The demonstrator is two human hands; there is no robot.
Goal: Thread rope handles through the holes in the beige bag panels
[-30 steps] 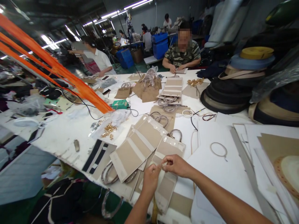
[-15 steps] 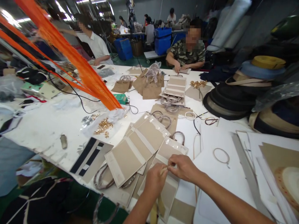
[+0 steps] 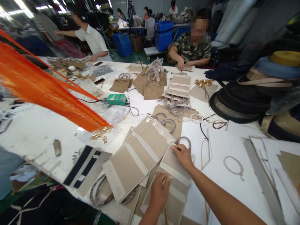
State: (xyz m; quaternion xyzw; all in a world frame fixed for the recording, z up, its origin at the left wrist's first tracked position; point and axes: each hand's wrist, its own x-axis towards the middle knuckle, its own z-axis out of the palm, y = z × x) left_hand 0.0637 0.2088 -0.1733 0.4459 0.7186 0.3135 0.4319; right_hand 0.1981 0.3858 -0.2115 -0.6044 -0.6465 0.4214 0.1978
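My left hand [image 3: 160, 188] is closed on a thin tan strip, part of which hangs down below the fist. It is over the lower part of a beige panel [image 3: 174, 184] with pale bands. At the top edge of that panel, my right hand [image 3: 182, 153] has its fingertips pinched together on the panel's upper corner; whatever is between them is too small to name. A looped handle [image 3: 187, 139] sticks out behind the panel there. To the left lies an overlapping stack of similar beige panels [image 3: 138, 153], with looped handles at its edges.
Gold metal pieces [image 3: 102, 135] lie on plastic, below orange strands [image 3: 56, 93] hanging at the left. A green box [image 3: 116, 99] with cables stands further back. Strap rolls [image 3: 246, 97] are at the right. A person in camouflage [image 3: 193, 47] works across the table.
My hands have come apart: the right moved up to the panel's top corner, the left stayed lower with the strip. The view has shifted, and the orange strands appear further left.
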